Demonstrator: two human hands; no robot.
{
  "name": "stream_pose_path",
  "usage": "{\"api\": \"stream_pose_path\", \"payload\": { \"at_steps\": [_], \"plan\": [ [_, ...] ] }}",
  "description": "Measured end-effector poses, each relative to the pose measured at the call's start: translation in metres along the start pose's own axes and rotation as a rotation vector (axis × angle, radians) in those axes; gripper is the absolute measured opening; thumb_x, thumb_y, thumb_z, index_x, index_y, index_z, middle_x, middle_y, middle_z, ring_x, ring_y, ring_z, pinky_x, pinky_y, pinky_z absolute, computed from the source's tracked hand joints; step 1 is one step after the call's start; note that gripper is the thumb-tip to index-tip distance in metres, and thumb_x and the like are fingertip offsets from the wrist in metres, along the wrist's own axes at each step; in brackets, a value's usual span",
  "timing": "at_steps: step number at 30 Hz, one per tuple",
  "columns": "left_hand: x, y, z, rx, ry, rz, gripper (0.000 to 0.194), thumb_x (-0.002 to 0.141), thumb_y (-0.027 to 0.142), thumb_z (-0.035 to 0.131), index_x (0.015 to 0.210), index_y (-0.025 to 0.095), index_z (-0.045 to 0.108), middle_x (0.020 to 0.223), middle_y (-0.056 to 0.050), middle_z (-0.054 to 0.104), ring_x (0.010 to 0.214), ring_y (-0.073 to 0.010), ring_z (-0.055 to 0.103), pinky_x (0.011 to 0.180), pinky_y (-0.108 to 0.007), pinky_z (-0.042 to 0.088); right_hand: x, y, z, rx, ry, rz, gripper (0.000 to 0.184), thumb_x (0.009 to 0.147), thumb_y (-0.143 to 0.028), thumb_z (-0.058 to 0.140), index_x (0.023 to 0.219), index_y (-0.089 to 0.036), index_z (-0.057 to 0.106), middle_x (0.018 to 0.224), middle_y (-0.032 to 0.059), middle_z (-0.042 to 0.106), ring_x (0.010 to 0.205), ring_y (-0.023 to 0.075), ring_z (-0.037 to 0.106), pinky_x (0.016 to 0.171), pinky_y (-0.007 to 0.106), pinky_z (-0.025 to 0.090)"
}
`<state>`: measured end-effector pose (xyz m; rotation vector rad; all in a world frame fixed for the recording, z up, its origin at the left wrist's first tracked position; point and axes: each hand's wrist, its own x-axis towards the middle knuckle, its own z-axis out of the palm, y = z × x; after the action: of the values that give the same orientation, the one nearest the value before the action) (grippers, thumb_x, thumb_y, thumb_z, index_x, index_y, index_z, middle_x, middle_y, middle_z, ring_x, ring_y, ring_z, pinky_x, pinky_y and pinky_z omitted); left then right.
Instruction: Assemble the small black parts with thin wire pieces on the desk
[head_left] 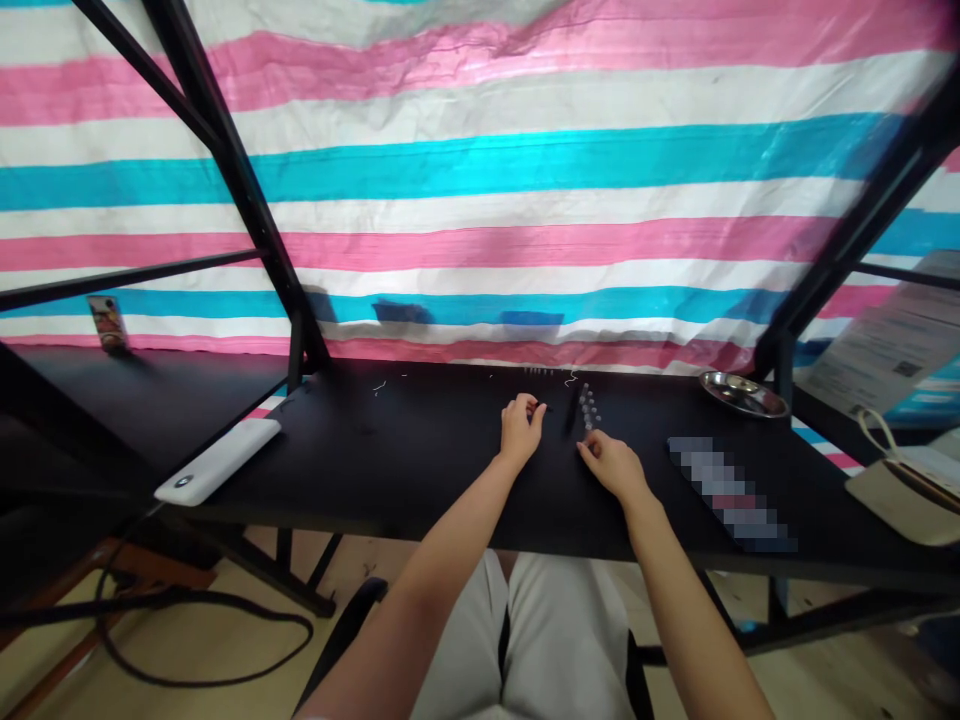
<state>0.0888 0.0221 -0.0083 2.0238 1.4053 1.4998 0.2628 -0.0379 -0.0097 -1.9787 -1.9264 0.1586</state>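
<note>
My left hand (520,430) is over the middle of the black table, its fingers curled together. A small dark piece shows by its fingertips, too small to name. To the right, my right hand (616,464) has thumb and fingers pinched at the near end of a cluster of small clear round pieces (589,402). What lies between those fingertips is hidden. A slim black stick-like thing (573,408) lies just left of the clear pieces, between my hands.
The black table (420,450) carries a white power strip-like block (221,462) at left, a round metal dish (742,394) at back right and a blurred flat object (724,495). A beige pouch (904,500) lies far right. Thin white scraps (380,388) lie behind. Black frame posts (247,190) flank the striped sheet.
</note>
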Motion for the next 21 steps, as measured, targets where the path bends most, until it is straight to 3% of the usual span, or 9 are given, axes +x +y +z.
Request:
{"api": "stream_pose_path", "payload": {
  "at_steps": [8,13,17,21],
  "plan": [
    [-0.002,0.002,0.005,-0.188,0.007,-0.115,0.008,0.084,0.026,0.052,0.086,0.019,0.049,0.083,-0.003,0.058,0.074,-0.0121,0.055,0.076,-0.028,0.044,0.001,0.002,0.001,0.106,0.072,-0.061,0.031,0.087,-0.044,0.034,0.087,-0.022,0.056,0.064,0.0005,0.060,0.063,0.0170,0.059,0.058,0.024,0.035],
    [0.001,0.008,0.004,-0.325,-0.006,-0.198,0.006,0.084,0.023,0.051,0.088,0.018,0.049,0.085,-0.003,0.058,0.078,-0.0118,0.057,0.073,-0.026,0.045,-0.001,-0.002,0.000,0.144,0.140,-0.081,0.034,0.090,-0.040,0.031,0.101,-0.021,0.057,0.085,0.0052,0.067,0.078,0.0195,0.063,0.069,0.026,0.042],
    [0.006,0.013,-0.015,-0.396,-0.045,-0.193,0.007,0.084,0.024,0.051,0.089,0.018,0.051,0.087,-0.003,0.060,0.081,-0.0117,0.058,0.068,-0.023,0.044,-0.007,-0.010,0.000,0.231,0.203,-0.176,0.038,0.090,-0.037,0.032,0.116,-0.020,0.054,0.114,0.0063,0.063,0.101,0.0183,0.060,0.085,0.027,0.044],
    [0.006,-0.007,-0.052,-0.364,-0.060,-0.154,0.009,0.080,0.024,0.056,0.087,0.019,0.055,0.086,-0.002,0.061,0.079,-0.0115,0.057,0.065,-0.022,0.042,-0.008,-0.034,-0.005,0.273,0.170,-0.297,0.039,0.091,-0.035,0.033,0.121,-0.021,0.054,0.121,0.0053,0.060,0.108,0.0174,0.057,0.091,0.028,0.043]
  ]
}}
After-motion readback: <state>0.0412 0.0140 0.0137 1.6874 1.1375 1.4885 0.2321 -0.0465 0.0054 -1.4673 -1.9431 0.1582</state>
